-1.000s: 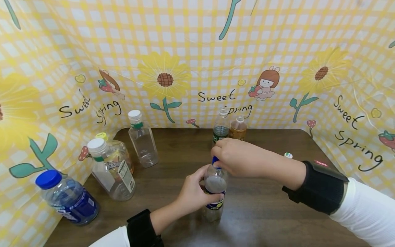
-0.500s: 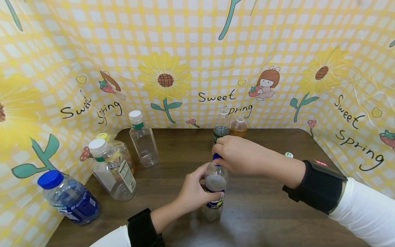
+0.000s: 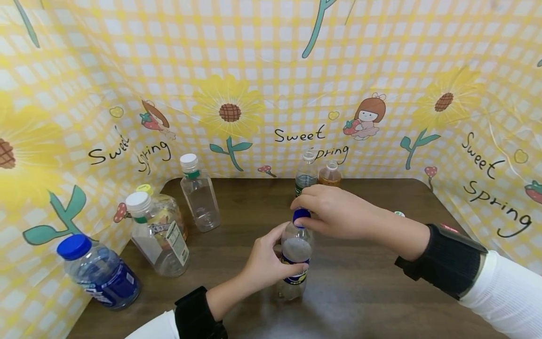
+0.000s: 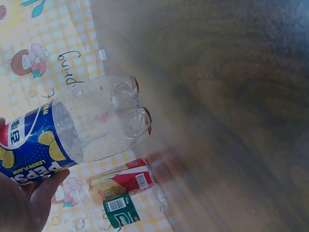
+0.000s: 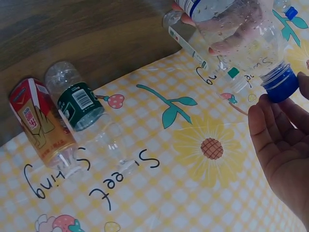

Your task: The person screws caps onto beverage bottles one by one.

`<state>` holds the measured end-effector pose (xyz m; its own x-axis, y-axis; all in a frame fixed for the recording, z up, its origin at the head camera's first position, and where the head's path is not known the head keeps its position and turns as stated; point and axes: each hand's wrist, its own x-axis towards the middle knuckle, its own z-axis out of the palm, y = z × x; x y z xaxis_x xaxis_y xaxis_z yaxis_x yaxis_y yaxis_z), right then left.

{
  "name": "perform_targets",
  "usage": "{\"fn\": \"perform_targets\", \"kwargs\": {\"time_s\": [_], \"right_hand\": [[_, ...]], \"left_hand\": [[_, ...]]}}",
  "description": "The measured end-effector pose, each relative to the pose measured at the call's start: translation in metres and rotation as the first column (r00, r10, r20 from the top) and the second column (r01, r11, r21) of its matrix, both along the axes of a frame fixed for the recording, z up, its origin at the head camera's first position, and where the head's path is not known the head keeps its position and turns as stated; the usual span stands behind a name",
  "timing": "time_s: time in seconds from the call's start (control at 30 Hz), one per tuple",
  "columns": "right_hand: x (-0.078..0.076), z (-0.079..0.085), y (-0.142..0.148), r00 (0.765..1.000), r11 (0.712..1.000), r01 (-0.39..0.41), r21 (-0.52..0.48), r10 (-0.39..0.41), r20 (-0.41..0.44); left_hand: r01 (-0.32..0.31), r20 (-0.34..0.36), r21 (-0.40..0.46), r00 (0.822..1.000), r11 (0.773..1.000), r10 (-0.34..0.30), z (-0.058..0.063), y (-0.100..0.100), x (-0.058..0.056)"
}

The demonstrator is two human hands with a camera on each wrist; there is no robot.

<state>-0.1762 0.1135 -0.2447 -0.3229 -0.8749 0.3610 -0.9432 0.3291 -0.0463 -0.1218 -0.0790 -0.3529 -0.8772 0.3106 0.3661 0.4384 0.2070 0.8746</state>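
My left hand (image 3: 268, 263) grips a clear, empty-looking Pepsi bottle (image 4: 104, 118) round its blue lemon-flavor label. The bottle stands nearly upright at the middle of the table (image 3: 360, 292) in the head view. Over its top, my right hand (image 3: 334, 212) has thumb and fingers at the blue bottle cap (image 5: 281, 86). In the right wrist view the cap sits on the neck, with some thread showing above its edge. The thumb lies on one side of the cap and the fingertips on the other.
Capped bottles stand at the left: a blue-capped one (image 3: 101, 275), a white-capped one (image 3: 163, 249), a yellow-capped one (image 3: 171, 207) partly hidden, and a tall clear one (image 3: 201, 200). Uncapped green-label (image 5: 81, 105) and red-gold-label (image 5: 41, 118) bottles stand at the back. A white cap (image 3: 399, 214) lies right.
My right hand has shifted slightly upward and its fingers have loosened and turned, so more of the blue cap shows. The left hand and bottle have stayed nearly still.
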Motion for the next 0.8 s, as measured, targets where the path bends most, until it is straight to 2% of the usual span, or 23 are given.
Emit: {"fn": "perform_targets", "kwargs": {"time_s": [0.13, 0.3, 0.47, 0.6, 0.8], "right_hand": [[-0.001, -0.002, 0.006, 1.000, 0.999, -0.001, -0.043, 0.003, 0.028], [-0.003, -0.005, 0.014, 0.998, 0.996, 0.036, -0.081, -0.031, 0.062], [-0.006, -0.014, 0.025, 0.992, 0.991, 0.095, -0.090, -0.088, 0.088], [-0.008, -0.026, 0.036, 0.979, 0.979, 0.171, -0.109, -0.156, 0.134], [-0.014, -0.048, 0.049, 0.967, 0.952, 0.242, -0.187, -0.220, 0.131]], "left_hand": [[-0.004, 0.003, 0.012, 1.000, 1.000, 0.004, 0.003, 0.000, 0.001], [-0.027, -0.008, 0.023, 1.000, 0.999, 0.027, 0.001, -0.001, 0.001], [-0.060, -0.016, 0.016, 0.998, 0.998, 0.061, 0.001, -0.002, 0.002], [-0.078, 0.018, 0.008, 0.997, 0.997, 0.078, 0.001, -0.003, 0.003], [-0.080, 0.007, 0.011, 0.997, 0.997, 0.080, -0.030, -0.011, -0.014]]}}
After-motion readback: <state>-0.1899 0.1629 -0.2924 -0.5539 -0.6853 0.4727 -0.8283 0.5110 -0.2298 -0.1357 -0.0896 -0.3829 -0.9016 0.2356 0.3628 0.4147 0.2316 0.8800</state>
